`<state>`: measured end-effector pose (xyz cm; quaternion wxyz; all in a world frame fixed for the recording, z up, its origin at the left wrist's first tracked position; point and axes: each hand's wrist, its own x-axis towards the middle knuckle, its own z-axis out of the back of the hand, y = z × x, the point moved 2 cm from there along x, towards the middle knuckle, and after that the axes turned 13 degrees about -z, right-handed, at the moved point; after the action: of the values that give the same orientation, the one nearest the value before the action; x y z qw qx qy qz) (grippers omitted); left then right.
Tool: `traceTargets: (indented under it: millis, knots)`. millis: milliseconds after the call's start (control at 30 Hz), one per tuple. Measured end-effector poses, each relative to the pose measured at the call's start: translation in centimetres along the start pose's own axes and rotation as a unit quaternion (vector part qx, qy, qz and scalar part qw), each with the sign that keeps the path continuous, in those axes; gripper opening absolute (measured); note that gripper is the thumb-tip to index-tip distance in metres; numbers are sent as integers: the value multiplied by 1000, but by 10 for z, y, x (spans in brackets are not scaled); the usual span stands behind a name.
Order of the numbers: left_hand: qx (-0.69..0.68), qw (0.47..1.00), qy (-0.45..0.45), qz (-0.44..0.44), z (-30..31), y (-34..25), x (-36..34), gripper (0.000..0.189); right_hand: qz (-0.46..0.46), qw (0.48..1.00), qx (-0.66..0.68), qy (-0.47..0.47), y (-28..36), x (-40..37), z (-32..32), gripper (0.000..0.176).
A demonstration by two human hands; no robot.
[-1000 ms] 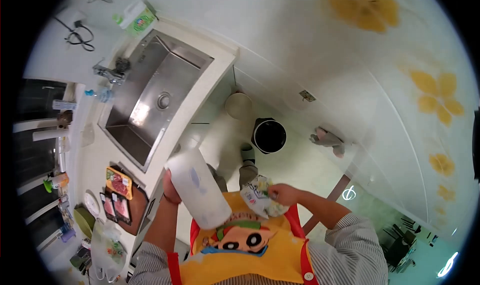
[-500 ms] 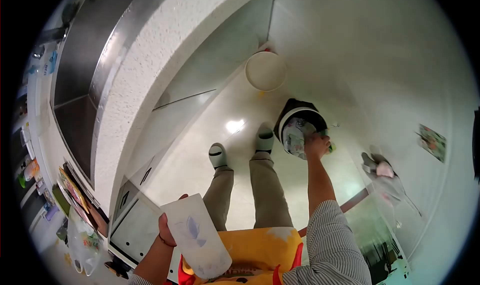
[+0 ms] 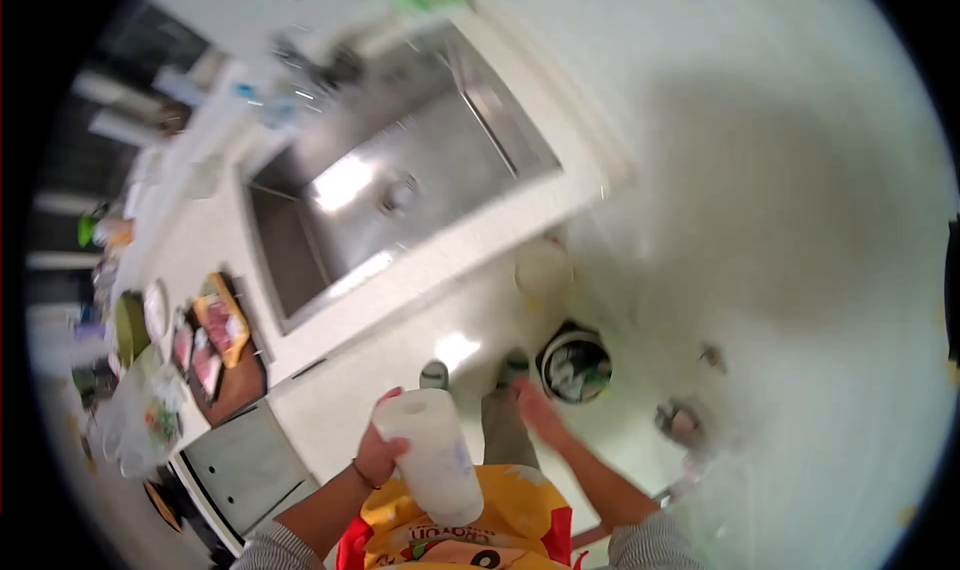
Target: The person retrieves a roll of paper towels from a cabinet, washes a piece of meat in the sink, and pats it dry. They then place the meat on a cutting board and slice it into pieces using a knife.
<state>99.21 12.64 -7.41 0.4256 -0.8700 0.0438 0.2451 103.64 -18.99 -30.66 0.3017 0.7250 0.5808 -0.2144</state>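
My left hand [image 3: 380, 450] is closed around a white paper towel roll [image 3: 430, 465] with a pale blue print, tilted in front of my apron. The hollow core shows at its upper end. My right hand [image 3: 540, 415] is blurred by motion, its fingers seemingly stretched out and holding nothing that I can see. It is between my legs and the trash bin [image 3: 575, 398], apart from the bin's rim. The bin stands on the floor with a dark liner and crumpled waste inside.
A steel sink [image 3: 400, 195] is set into the white counter [image 3: 460, 245]. Cutting boards [image 3: 238, 355] with raw meat lie at the left, near a plastic bag [image 3: 135, 435]. A round pale container [image 3: 545, 267] stands on the floor by the cabinet. Slippers [image 3: 680, 425] are at the right.
My right hand has come up out of the trash bin and moved left. The paper towel roll has turned more upright in my left hand. My view has lifted, bringing the sink into sight.
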Motion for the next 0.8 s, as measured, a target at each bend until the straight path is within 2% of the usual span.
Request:
traceTargets:
  millis: [33,67,100,133,200,233,267,300,333,367,400,433,467,533,567,667,733,800]
  knots:
    - [58,997,45,-34,-27,-20,-5,108,96,959,-259,58,18,-52,-101,102]
    - [118,988,77,-68,-52,-40,-15,112,126,937,-314,89,37,-86,-175,113]
    - [178,974,94,-105,-70,-57,-26,112,171,887,-425,48,50,-117,-229,115]
    - [239,957,97,-136,-83,-77,-39,112,135,925,-351,59,61,-134,-270,107]
    - [104,961,156,-201,-105,-132,-67,108,97,911,-397,61,80,-152,-292,102]
    - [69,943,204,-252,-82,-140,-77,105,131,910,-377,107,91,-161,-309,99]
    - [138,941,130,-281,-59,-153,-97,91,164,909,-352,154,105,-167,-328,96]
    - [190,941,53,-276,-22,-152,-117,79,153,909,-353,159,120,-172,-344,94]
    - [233,937,-23,-258,24,-138,-139,67,141,913,-349,155,130,-179,-357,93]
    - [348,899,-134,-228,76,-109,-163,46,149,911,-357,145,139,-183,-369,91]
    - [509,824,-228,-102,131,-67,-196,40,161,908,-363,131,149,-184,-378,89]
    - [626,742,-148,192,161,-31,-232,35,161,906,-362,149,159,-175,-375,91]
    - [596,765,-151,191,207,59,-277,36,155,896,-383,161,165,-171,-389,91]
    - [526,791,-135,281,200,168,-349,36,133,915,-328,194,161,-181,-413,92]
    - [482,812,-153,291,182,198,-374,36,139,907,-350,190,168,-167,-407,96]
    - [386,854,-213,275,145,256,-412,36,76,920,-322,210,171,-159,-443,101]
    - [342,867,-251,263,130,261,-438,36,110,908,-300,269,164,-158,-491,96]
    - [318,868,-272,267,127,262,-467,37,97,918,-241,299,177,-129,-485,87]
